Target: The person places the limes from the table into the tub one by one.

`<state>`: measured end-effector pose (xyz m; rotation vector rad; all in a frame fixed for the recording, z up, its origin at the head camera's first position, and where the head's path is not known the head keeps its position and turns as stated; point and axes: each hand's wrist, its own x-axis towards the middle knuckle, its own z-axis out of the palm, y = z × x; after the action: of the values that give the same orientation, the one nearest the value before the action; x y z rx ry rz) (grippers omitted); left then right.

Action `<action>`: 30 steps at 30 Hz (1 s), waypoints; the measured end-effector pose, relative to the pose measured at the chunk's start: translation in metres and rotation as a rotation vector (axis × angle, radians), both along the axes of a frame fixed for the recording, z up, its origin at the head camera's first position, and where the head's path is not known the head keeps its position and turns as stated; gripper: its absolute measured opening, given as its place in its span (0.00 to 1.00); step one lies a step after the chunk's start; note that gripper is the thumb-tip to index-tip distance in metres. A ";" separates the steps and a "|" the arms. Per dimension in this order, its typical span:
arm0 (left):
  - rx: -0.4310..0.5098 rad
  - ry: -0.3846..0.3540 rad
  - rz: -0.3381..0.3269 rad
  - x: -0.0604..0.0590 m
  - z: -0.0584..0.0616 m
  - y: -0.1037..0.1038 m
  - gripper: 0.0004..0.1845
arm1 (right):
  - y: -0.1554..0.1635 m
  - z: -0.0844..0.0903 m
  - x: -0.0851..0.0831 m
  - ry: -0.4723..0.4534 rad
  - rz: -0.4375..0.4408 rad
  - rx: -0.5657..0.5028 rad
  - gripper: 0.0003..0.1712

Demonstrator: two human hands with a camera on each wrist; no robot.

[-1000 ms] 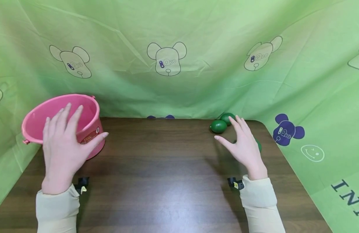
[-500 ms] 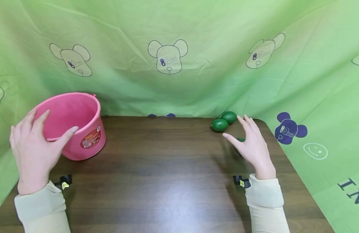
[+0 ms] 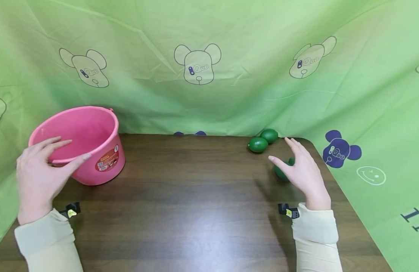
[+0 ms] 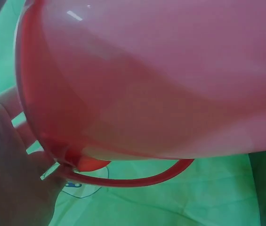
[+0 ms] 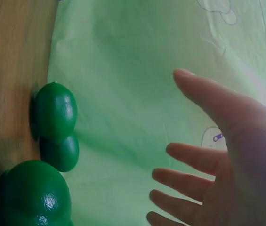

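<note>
A pink bucket (image 3: 93,156) with a red label stands at the back left. My left hand (image 3: 39,173) is at its near left rim, fingers reaching over the opening and thumb spread apart in front of it. Seen from the left wrist, the fingers (image 4: 12,101) show beyond the bucket's rim, and a red handle (image 4: 133,182) curves below the wall. My right hand (image 3: 306,175) hovers with thumb and fingers apart, holding nothing. Just beside it is a dark green lime (image 3: 281,172), partly hidden, with another lime (image 3: 291,161) behind. Two glossy limes (image 3: 258,144) lie farther back.
The dark wooden table (image 3: 182,196) runs back to a green cloth (image 3: 145,94) printed with bear heads, which also rises along both sides. A small black wrist mount (image 3: 288,211) sticks out from each sleeve.
My left hand has moved left from in front of the bucket to its near left rim, its fingers lowering over the opening. The right hand has shifted slightly right, showing more of the nearer limes.
</note>
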<state>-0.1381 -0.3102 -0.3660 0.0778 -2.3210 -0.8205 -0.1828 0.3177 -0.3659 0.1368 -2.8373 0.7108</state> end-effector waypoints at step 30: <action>-0.156 0.015 -0.057 -0.007 -0.005 0.013 0.15 | 0.015 -0.001 0.003 -0.197 0.014 0.060 0.51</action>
<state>-0.1449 -0.2969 -0.3713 -0.0627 -2.3743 -0.6630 -0.1797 0.3324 -0.3667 0.1009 -3.0493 0.6770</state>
